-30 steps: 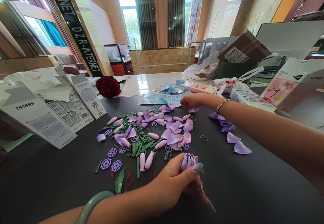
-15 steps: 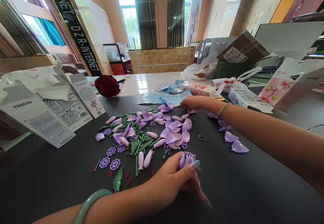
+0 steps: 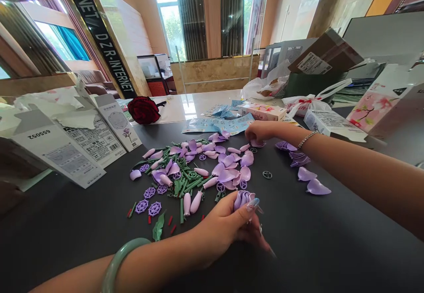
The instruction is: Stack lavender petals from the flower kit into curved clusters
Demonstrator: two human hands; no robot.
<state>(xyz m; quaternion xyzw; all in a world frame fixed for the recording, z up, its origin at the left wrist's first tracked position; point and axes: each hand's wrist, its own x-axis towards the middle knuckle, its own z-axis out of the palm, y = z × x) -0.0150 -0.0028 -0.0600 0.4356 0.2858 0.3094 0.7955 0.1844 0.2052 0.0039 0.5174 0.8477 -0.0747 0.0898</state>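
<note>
"While the heap of flower parts (image 3: 228, 176) fills the middle of the dark surface (image 3: 314, 240), where is the room to move?"

"Mostly toward the near right corner, on the near side of two loose petals (image 3: 318, 187). An opened box (image 3: 66, 147) takes up the left side, and blue packets (image 3: 235, 126) lie by the far edge."

"How is the left hand (image 3: 228, 226) posed?"

"Reaching in from the near left corner, it pinches a petal stack (image 3: 244, 199) between thumb and forefinger, just nearer than the heap; lower fingers stretch toward the near right."

"And the right hand (image 3: 260, 130)?"

"Its arm slants in from the right; the hand bends palm down toward the far edge, at a lone petal (image 3: 258, 143). The fingertips are hidden, so I can't tell whether they pinch it."
</note>
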